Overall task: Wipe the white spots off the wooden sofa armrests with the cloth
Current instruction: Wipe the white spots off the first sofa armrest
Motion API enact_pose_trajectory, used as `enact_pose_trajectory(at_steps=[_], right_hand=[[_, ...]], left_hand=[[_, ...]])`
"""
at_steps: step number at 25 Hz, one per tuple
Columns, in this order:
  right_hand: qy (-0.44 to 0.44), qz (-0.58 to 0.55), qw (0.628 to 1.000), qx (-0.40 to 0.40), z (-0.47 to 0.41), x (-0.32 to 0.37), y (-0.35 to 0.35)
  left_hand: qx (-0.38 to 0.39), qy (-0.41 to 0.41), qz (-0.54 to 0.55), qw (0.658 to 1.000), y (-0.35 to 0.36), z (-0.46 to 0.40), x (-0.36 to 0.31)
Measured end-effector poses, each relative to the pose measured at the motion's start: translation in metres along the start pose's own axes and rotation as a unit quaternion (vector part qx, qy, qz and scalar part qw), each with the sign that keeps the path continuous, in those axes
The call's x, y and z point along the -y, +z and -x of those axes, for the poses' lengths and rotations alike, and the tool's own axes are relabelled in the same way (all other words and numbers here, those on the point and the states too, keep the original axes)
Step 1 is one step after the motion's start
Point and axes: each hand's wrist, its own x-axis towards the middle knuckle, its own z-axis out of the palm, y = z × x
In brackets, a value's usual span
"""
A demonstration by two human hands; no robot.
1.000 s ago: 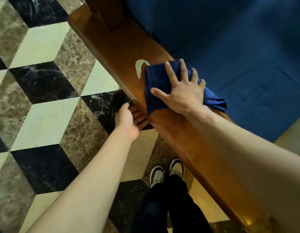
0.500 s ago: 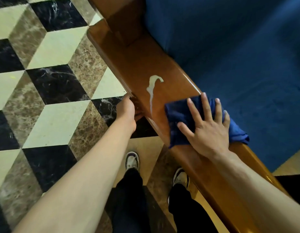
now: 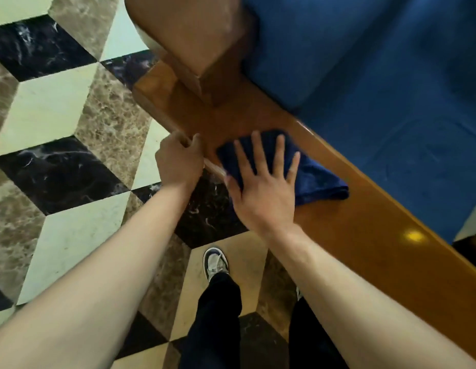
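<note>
Nearest us, dark trouser legs and one sneaker (image 3: 215, 263) on the checkered marble floor (image 3: 58, 107). Next we see our right hand (image 3: 263, 187) flat, fingers spread straight, pressing the folded blue cloth (image 3: 319, 179) onto the wooden armrest (image 3: 378, 235). Just beside it our left hand (image 3: 179, 161) curls round the armrest's outer edge, gripping it. Beyond the hands, a wooden post (image 3: 194, 35) rises from the armrest; the blue seat cushion (image 3: 378, 75) lies to the right.
</note>
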Motion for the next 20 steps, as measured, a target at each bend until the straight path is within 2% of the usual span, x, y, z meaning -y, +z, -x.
enact_pose_trajectory(at_steps=[2, 4, 6, 9, 11, 12, 14, 17, 19, 20], right_hand=[[-0.103, 0.035, 0.994, 0.008, 0.040, -0.015, 0.004], [-0.130, 0.064, 0.989, 0.030, 0.068, -0.043, -0.001], [-0.053, 0.069, 0.996, 0.035, 0.066, -0.059, -0.008], [0.113, 0.028, 0.993, 0.024, 0.008, -0.025, -0.009], [0.144, 0.009, 0.989, 0.010, -0.039, 0.017, -0.001], [0.130, 0.017, 0.991, 0.000, -0.053, 0.036, 0.002], [0.047, 0.031, 0.998, -0.016, -0.058, 0.052, 0.009], [-0.107, 0.067, 0.992, -0.024, -0.022, 0.021, 0.013], [-0.134, 0.090, 0.987, -0.022, 0.020, -0.016, 0.012], [-0.119, 0.100, 0.988, -0.021, 0.041, -0.034, 0.010]], left_hand=[[0.033, 0.072, -0.015, 0.997, -0.007, -0.013, -0.006], [0.064, 0.104, -0.023, 0.992, -0.012, -0.025, -0.013], [0.087, 0.116, -0.022, 0.989, -0.014, -0.032, -0.019], [0.088, 0.113, -0.026, 0.989, -0.016, -0.035, -0.018], [0.066, 0.100, -0.019, 0.993, -0.019, -0.037, -0.012], [0.059, 0.094, -0.024, 0.994, -0.021, -0.039, -0.009], [0.050, 0.092, -0.044, 0.994, -0.026, -0.040, -0.002], [0.061, 0.104, -0.050, 0.991, -0.028, -0.033, 0.003], [0.080, 0.110, -0.055, 0.989, -0.024, -0.024, 0.001], [0.095, 0.122, -0.056, 0.986, -0.022, -0.017, -0.002]])
